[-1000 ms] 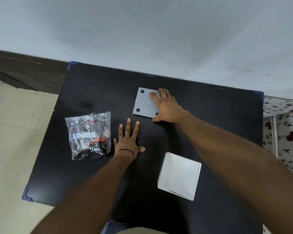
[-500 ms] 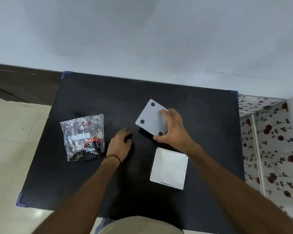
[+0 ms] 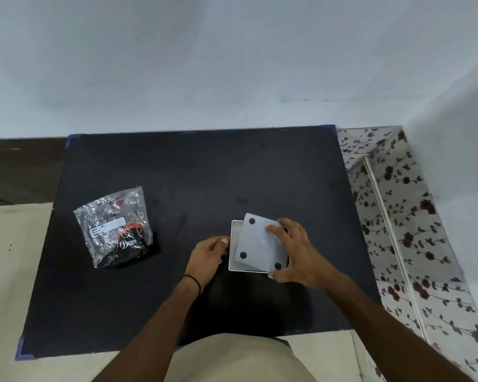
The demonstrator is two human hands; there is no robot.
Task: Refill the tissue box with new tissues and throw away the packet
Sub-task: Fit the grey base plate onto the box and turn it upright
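A white square tissue box stands open on the black table. Over it my right hand holds the grey base panel with black round feet, turned askew on the box's opening. My left hand rests against the box's left wall with its fingers curled. The clear plastic packet with red and black print lies flat on the table to the left, apart from both hands.
A pale wall rises behind the table. A floral-patterned surface runs along the right side. Beige floor lies to the left, with a dark skirting strip behind it.
My right hand has carried the grey panel from the table's far side down onto the white box. My left hand has slid right from the table to the box's left wall.
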